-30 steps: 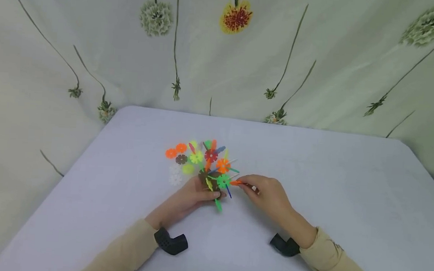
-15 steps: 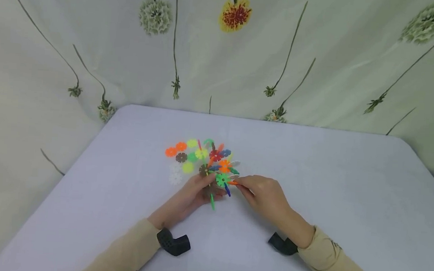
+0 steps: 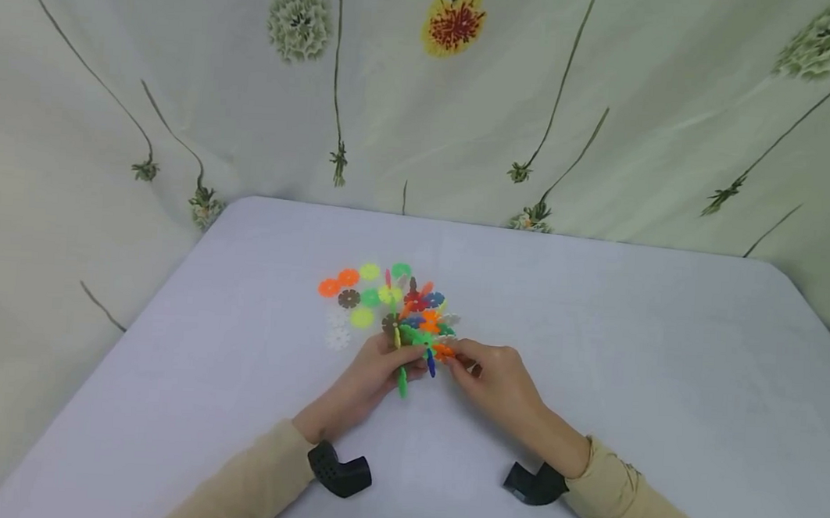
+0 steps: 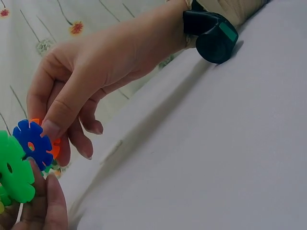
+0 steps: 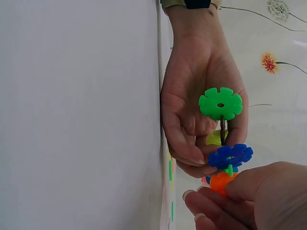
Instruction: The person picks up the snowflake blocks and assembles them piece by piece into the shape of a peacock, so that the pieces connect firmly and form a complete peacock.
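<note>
My left hand grips a cluster of joined, notched plastic discs in many colours, the thumb over a green disc. From that cluster stick out a dark blue disc, a red disc and a brown disc. To its right, my right hand pinches an orange disc between thumb and fingertips. In the right wrist view the orange disc sits against the cluster, just below the blue disc; how far it is slotted in is hidden by the fingers.
Loose discs lie on the white table behind the left hand: orange, brown, yellow, white and green. A flowered cloth hangs behind the table. Each wrist carries a black device.
The cluster has turned in my left hand, and the left thumb has shifted onto the green disc. My right hand keeps its pinch on the orange disc, which now shows more of its face.
</note>
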